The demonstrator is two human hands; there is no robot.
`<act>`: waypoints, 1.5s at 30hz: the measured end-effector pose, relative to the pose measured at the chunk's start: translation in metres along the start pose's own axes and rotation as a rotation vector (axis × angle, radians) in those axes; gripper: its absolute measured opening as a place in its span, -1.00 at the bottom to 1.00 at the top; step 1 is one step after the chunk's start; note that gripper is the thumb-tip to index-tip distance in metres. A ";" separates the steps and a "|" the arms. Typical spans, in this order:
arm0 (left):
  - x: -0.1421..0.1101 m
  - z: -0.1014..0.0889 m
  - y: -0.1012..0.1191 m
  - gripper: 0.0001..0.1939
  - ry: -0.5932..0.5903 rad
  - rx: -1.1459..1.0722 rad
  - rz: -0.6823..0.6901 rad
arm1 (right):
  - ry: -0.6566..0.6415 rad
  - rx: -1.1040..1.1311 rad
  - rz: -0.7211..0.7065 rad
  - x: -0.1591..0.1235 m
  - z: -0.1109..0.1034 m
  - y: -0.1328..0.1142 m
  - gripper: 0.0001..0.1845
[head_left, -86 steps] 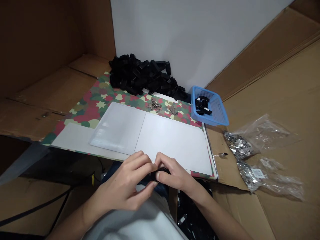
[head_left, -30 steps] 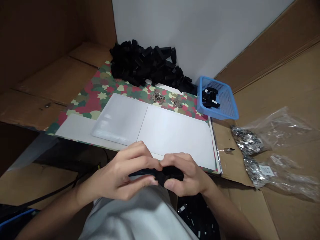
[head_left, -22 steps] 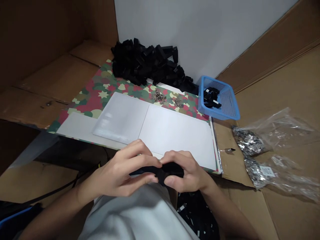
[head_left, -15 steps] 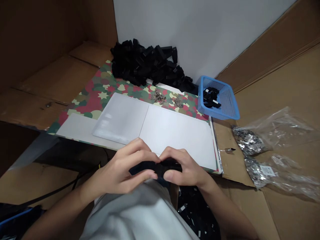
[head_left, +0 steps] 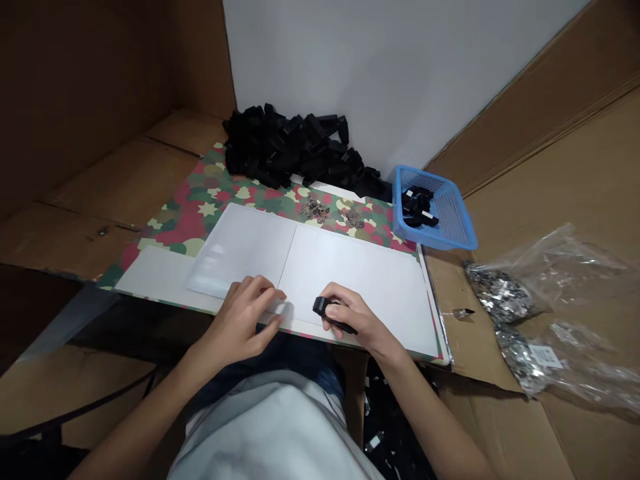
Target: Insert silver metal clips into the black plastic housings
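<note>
Wrapped in my right hand [head_left: 350, 313] is a small black plastic part [head_left: 323, 305], its blocky end poking out past the thumb toward the left. It is held just over the front edge of the white sheet [head_left: 350, 267]. My left hand [head_left: 253, 317] is apart from it, fingers spread and curved above the table edge, with nothing seen between them. On the table behind lie two small heaps of tiny metal pieces, a left heap [head_left: 315, 209] and a right heap [head_left: 353, 219]. The exact kind of the black part cannot be made out.
A large pile of black plastic parts [head_left: 295, 150] lies against the wall. At the right stands a blue basket [head_left: 465, 230] holding several black parts. Clear bags of shiny metal pieces [head_left: 503, 297] rest on cardboard. More black parts [head_left: 395, 427] are below the table, right of my lap.
Both hands were together around the black part near my body. They have separated; the part stays in my right hand, and my left hand has let go and opened. The view has tilted slightly.
</note>
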State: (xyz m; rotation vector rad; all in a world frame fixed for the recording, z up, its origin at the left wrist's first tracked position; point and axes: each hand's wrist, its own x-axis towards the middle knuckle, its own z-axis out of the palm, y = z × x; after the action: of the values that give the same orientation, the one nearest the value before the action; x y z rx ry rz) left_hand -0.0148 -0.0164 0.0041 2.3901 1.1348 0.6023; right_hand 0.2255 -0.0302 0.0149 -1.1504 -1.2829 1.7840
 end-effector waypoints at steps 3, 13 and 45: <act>0.000 -0.003 0.016 -0.79 0.117 -0.107 0.081 | -0.010 -0.013 -0.012 0.000 0.002 0.000 -0.71; 0.012 -0.001 0.041 -0.84 0.272 -0.316 0.185 | 0.021 -0.115 -0.031 -0.010 0.018 -0.020 -0.78; 0.010 0.002 -0.014 -0.89 -0.249 -0.077 0.025 | 0.435 -0.390 -0.127 0.015 0.002 0.035 -0.86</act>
State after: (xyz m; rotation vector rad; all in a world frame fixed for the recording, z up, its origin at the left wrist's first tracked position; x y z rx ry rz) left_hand -0.0167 -0.0012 -0.0033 2.3380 0.9592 0.3373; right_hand 0.2169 -0.0284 -0.0221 -1.5288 -1.4248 1.1315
